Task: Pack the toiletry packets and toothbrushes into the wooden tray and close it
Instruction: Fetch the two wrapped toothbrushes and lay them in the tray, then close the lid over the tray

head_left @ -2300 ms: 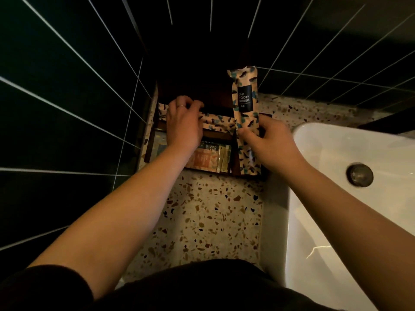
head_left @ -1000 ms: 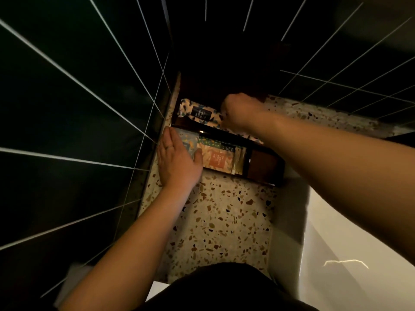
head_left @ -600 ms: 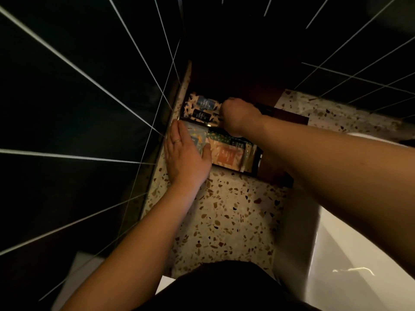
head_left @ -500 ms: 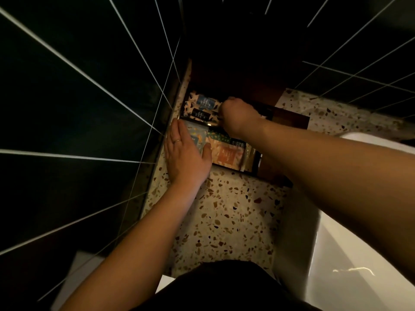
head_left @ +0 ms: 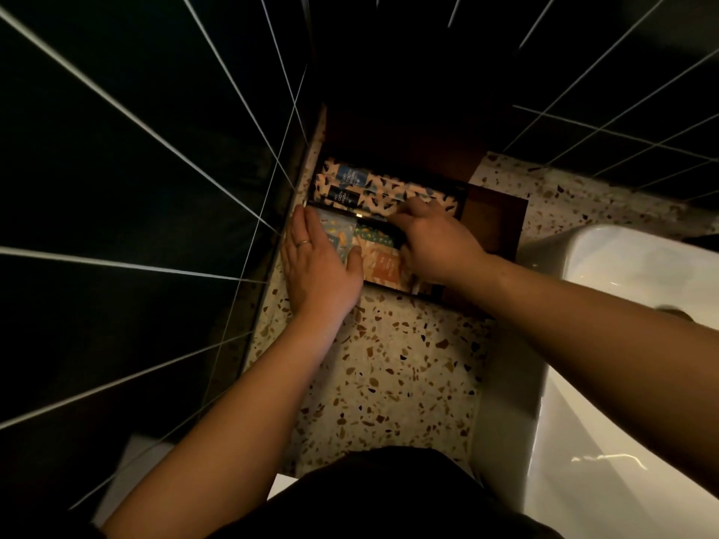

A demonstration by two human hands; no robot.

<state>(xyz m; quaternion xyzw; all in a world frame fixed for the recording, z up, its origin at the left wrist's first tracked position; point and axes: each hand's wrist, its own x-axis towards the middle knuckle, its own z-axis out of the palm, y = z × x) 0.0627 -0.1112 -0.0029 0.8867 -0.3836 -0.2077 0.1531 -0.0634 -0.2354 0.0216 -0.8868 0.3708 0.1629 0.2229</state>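
The wooden tray (head_left: 389,288) stands in the corner of the terrazzo counter. Two patterned toothbrush packets lie side by side in its back compartment, one with a blue label (head_left: 352,176), one with a black label (head_left: 344,196). Flat toiletry packets fill the front compartment: light blue (head_left: 335,232), green (head_left: 374,238), orange (head_left: 386,266). My left hand (head_left: 319,266) lies flat and open on the tray's left front corner, over the light blue packet. My right hand (head_left: 432,243) hovers over the middle, fingers curled at the divider beside the black-label packet. What the fingertips grip is hidden.
A brown wooden panel (head_left: 494,219) sits at the tray's right end. Dark tiled walls (head_left: 155,188) close in on the left and behind. A white sink basin (head_left: 622,344) lies to the right. Speckled terrazzo counter (head_left: 389,363) stretches between the tray and me.
The toothbrush packet my right hand held upright now lies in the back compartment. My right hand has drawn back toward the divider. My left hand shifted from the back compartment to the front left corner.
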